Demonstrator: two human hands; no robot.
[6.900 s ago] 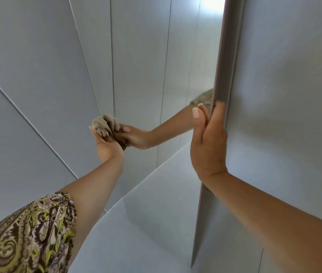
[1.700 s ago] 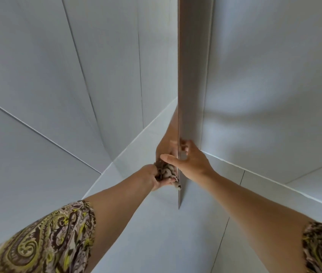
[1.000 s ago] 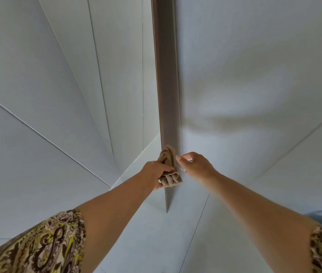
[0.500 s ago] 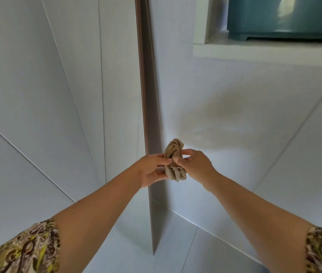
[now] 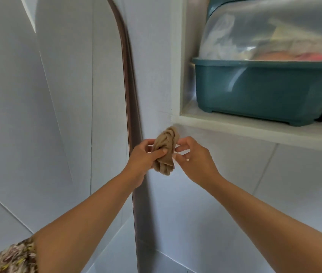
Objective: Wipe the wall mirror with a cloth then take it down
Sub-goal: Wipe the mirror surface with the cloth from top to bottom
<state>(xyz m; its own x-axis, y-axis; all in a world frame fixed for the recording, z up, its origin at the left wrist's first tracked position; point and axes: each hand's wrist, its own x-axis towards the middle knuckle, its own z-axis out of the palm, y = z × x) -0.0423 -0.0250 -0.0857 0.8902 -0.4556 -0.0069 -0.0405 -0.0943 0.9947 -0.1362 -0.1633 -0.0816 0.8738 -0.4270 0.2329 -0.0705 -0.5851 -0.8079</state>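
- At the left of the frame I see the wall mirror on the wall, its glass reflecting pale tiled panels and its dark rounded frame edge running down the middle of the picture. Neither hand touches it now.
- Left of centre, my left hand is closed on the cloth, thumb pressed across the front of the bundle. The cloth is a tan wad, bunched and twisted, held in the air just right of the mirror's edge.
- Right of centre, my right hand has its fingertips at the cloth's right side, pinching lightly at most; I cannot tell whether they truly grip it.
- I judge the step in hand to be passing or rebunching the cloth between the hands. To do it well I would close one hand fully before the other lets go, so the wad does not fall.
- Before lifting the mirror I would want the cloth put away, since taking it down calls for both hands on the frame.
- At the upper right, a shelf carries a teal bin with a clear cover. Its ledge looks the nearest place for the cloth.
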